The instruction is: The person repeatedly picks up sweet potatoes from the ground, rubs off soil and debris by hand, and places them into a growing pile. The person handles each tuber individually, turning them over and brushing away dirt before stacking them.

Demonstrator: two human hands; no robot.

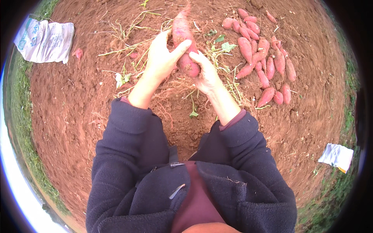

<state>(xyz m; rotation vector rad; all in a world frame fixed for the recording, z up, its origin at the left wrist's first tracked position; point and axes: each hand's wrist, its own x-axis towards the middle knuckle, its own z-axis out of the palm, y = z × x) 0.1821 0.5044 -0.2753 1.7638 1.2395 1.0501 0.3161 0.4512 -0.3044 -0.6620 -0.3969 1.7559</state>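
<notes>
A long reddish sweet potato [184,33] with soil stuck to its skin is held upright between both hands, its thin end pointing away from me. My left hand [163,56] grips its left side, the thumb lying across the front. Around the thicker near end curls my right hand [206,72], thumb on the skin; its other fingers are mostly hidden behind. Cut vines [130,48] with a few leaves lie on the soil beneath and beside the hands.
To the right lies a heap of several harvested sweet potatoes [268,62]. A white woven sack [46,40] is at the far left, with a small sweet potato [79,53] near it. A smaller white bag [336,156] rests at the right. Grass [23,105] borders the reddish soil.
</notes>
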